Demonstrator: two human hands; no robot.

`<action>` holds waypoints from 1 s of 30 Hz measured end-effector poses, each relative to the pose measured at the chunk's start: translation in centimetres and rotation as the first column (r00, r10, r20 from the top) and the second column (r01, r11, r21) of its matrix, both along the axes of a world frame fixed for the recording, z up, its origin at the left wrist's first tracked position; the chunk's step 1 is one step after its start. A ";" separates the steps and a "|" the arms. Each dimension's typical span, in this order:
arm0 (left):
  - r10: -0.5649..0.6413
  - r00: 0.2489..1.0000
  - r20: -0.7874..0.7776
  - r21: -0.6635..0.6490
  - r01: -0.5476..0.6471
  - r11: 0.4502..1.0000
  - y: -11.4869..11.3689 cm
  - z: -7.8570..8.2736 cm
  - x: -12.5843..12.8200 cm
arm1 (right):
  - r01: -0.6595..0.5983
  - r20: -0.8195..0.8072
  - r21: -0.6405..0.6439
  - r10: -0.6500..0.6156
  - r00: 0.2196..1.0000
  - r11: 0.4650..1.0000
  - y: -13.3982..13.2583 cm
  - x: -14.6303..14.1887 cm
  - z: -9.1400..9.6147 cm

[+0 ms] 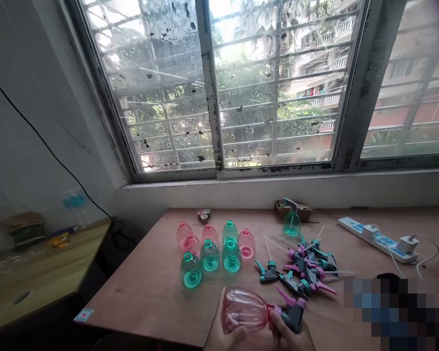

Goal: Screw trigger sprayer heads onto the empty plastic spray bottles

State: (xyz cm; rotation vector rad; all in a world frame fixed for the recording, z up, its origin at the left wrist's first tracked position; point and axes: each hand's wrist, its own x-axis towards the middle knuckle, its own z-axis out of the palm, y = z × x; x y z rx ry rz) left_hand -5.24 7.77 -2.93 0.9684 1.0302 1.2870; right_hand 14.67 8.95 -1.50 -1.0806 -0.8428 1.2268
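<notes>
At the near side of the desk (pixel 142 292), a pink bottle (pixel 245 308) is being gripped by the left hand (pixel 219 329) and its sprayer (pixel 294 315) by the right hand (pixel 296 340), with cross-threading possibly being risked if the sprayer is being turned out of line.

Held bottle (pixel 245 309): translucent pink; its spray head (pixel 294 316): dark grey body, pink-purple trigger and collar; standing bottles (pixel 231 256): four translucent pink, four translucent green; loose spray heads (pixel 270 274): dark grey, trim teal or pink-purple; rear spray bottle (pixel 291 226): green, teal trigger; power strip (pixel 386 247): white, blue panels; table (pixel 142 292): reddish brown; window frame (pixel 210 87): grey, mottled with dark patches.
</notes>
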 end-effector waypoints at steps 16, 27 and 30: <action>0.037 0.999 -0.007 -0.061 -0.038 0.997 1.9 0.5 -0.3 | -0.115 0.031 -0.096 0.118 0.993 0.989 2.4 0.4 -2.3; -0.007 0.998 -0.067 0.015 0.008 1.000 2.2 -0.7 -0.2 | -0.074 0.032 0.003 0.073 0.997 0.997 2.4 0.6 -3.6; -0.001 0.998 -0.064 0.010 0.001 1.000 2.4 -1.2 -0.1 | -0.159 0.063 -0.032 0.160 0.985 0.987 2.4 1.2 -3.3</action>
